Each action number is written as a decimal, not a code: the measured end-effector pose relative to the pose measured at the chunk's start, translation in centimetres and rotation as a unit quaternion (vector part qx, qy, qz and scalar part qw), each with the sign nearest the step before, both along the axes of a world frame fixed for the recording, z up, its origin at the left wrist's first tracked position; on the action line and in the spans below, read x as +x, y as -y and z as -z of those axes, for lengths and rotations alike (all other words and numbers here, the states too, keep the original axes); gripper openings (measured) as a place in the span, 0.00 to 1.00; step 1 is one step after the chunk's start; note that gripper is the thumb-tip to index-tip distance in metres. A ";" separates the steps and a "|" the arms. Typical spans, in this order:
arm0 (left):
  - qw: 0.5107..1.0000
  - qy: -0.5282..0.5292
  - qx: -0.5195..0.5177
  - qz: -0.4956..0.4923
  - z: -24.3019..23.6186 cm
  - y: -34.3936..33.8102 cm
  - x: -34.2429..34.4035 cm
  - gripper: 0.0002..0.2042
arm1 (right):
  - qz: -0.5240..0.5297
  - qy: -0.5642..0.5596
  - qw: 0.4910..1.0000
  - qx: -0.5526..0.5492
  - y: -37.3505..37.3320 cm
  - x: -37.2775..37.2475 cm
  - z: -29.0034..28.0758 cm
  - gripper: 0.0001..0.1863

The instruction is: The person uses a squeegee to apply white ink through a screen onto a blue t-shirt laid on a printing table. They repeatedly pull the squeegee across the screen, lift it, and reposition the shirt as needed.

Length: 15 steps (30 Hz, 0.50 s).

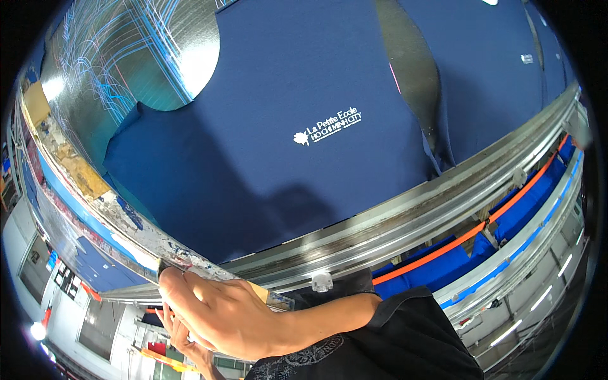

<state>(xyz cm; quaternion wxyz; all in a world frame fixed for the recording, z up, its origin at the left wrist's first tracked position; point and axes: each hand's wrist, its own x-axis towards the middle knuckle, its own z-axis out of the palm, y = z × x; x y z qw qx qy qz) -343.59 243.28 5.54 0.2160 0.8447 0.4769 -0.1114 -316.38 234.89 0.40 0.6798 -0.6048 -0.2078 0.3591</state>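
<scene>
Navy fabric panel (272, 171) could shift if the right hand (221, 310) jolts the paint-crusted frame (130, 215); its and the left hand's (182, 335) grips are unclear.

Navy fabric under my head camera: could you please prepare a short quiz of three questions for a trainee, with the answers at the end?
1. Complete: the print on the navy fabric is ____ in colour.
2. True or false: the right hand touches this print.
3. The strip crossing the blue cloth below the metal rail is: A green; B orange; C yellow.

Key:
1. White.
2. False; it is at the paint-stained edge.
3. B.
</scene>
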 end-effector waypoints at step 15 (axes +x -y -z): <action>0.999 -0.017 0.048 0.010 0.8 2.3 5.1 0.16 | -0.042 -0.025 0.999 0.016 1.3 1.7 0.8 0.36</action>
